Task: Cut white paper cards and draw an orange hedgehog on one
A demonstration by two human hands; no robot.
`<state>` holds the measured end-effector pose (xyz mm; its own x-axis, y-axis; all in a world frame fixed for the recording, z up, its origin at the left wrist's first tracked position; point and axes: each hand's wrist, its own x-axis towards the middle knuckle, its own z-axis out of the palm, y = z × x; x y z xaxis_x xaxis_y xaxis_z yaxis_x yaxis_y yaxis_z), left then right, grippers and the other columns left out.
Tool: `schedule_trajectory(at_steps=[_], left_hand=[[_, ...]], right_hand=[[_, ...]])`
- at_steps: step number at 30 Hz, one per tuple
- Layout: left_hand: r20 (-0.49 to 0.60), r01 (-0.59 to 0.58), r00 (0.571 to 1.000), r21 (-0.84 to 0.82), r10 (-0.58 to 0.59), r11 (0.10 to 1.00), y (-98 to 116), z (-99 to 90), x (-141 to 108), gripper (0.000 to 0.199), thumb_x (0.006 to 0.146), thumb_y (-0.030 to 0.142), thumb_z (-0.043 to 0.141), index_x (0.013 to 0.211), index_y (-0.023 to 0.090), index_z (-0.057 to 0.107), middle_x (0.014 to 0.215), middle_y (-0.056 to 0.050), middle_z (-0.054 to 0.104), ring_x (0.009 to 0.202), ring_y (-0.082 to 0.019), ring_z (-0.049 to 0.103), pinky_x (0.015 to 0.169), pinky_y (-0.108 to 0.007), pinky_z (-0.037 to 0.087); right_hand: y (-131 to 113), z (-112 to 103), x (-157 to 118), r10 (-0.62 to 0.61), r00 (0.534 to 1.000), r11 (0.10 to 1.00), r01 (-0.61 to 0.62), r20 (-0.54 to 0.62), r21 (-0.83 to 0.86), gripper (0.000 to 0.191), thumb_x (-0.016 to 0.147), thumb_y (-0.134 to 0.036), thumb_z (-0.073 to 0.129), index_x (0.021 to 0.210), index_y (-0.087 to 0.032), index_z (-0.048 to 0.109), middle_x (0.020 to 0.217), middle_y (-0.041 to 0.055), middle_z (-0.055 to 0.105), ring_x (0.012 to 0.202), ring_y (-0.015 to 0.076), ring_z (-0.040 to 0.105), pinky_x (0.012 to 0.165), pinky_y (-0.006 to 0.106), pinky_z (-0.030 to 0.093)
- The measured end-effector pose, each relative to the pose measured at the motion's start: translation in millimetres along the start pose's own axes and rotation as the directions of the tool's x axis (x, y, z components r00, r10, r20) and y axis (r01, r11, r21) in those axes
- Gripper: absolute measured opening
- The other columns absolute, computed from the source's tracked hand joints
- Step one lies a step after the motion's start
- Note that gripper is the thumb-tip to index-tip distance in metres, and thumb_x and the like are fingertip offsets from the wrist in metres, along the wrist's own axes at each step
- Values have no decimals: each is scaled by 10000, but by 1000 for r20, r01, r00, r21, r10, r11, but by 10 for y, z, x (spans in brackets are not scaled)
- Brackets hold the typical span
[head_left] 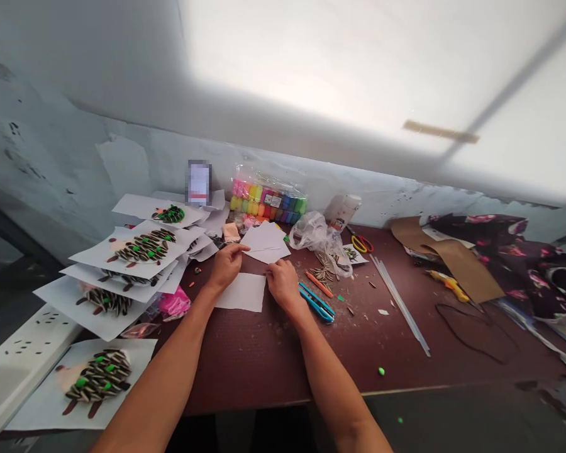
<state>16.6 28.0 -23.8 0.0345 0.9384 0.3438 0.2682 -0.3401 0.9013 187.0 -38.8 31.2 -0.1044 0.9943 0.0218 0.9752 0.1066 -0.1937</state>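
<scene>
A blurred, pixelated rectangular card [199, 182] stands against the wall at upper centre, its surface unreadable. The label on the clear plastic bag of rainbow-coloured clay tubs [268, 198] is too small to read, as is the print on the white plastic bottle [342, 211]. The left hand [226, 267] and right hand [283, 283] cover parts of the white paper sheets [266, 242], hiding any grip. The bare left forearm [155, 390] and right forearm [330, 390] run off the bottom edge; the dark floral fabric [514, 264] runs off the right edge.

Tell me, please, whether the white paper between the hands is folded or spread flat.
Folded: a crease crosses the white paper, its layers stacked.
</scene>
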Motion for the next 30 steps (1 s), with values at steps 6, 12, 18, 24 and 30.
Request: schedule_trajectory(at_steps=[6,12,18,24,30], left_hand=[[299,-219,951,462,82,859,-139,114,-67,249,859,238,541,962,238,767,1223,-101,719,1202,-300,613,1125,-493,420],[339,-191,941,546,-7,816,-152,143,-128,385,915,271,519,1272,229,655,1457,-128,581,1398,-327,462,1213,-558,253],[273,-166,962,652,-24,740,-124,238,-143,515,944,237,447,1453,179,501,1542,-154,487,1429,-306,436,1202,-557,284],[159,-184,979,454,124,872,-32,244,21,393,905,142,420,1187,166,692,1355,-137,655,1293,-261,581,1160,-493,402],[48,-168,986,354,161,920,97,-28,33,384,911,162,397,1120,155,718,1152,-105,752,1111,-234,681,1042,-412,515]], right_hand=[[252,-330,-374,204,979,973,-202,4,-112,240,923,-202,591,1150,-164,658,1174,157,657,1094,286,586,882,342,425],[394,-354,-597,323,939,940,-303,118,-156,287,953,-150,537,1229,-143,615,1244,183,640,1149,279,613,877,338,453],[488,-352,-539,393,916,907,-371,82,-198,349,970,-163,508,1310,-125,577,1259,191,623,1168,276,601,889,330,458],[332,-328,-432,155,988,980,-154,1,-125,299,1017,-229,448,1207,-149,665,1247,162,640,1159,262,593,962,333,437],[23,-55,3,-184,978,981,189,94,-49,355,1049,-348,420,1290,-195,632,1406,124,591,1299,250,523,1060,377,404]])
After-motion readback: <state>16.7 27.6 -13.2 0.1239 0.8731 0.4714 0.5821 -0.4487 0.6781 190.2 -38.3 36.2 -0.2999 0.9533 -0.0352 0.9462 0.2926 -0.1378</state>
